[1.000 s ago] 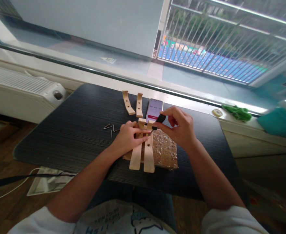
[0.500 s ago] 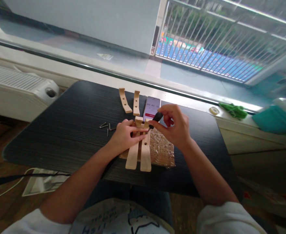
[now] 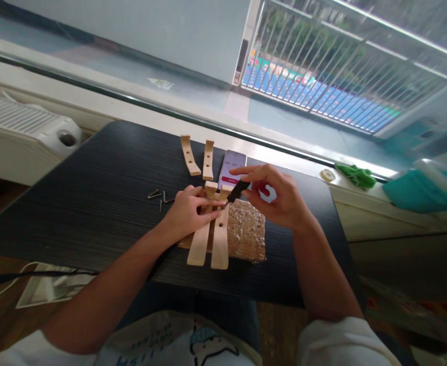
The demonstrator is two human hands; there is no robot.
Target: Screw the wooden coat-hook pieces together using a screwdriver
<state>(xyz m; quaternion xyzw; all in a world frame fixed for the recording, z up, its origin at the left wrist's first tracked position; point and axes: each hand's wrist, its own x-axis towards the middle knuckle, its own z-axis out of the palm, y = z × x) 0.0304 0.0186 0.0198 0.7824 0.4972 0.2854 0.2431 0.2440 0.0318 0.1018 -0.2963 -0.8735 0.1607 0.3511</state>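
On the lit screen of a slim smartphone, a row of digits is shown, apparently starting with "00"; the rest is blurred or covered, and a red button is displayed below. Upside-down lettering is printed on the white shirt, but it cannot be read surely.

A small black-handled screwdriver is lightly grasped near its handle's end by the thumb and fingers of the right hand, the index finger being extended past it. Its tip is directed at the right-hand one of two long pale wooden pieces, which are laid side by side across a brown, film-wrapped block on the black wood-grained tabletop. These pieces are touched from above by the left hand, its thumb and index finger slightly parted beside the tip; whether anything is pinched there cannot be told.
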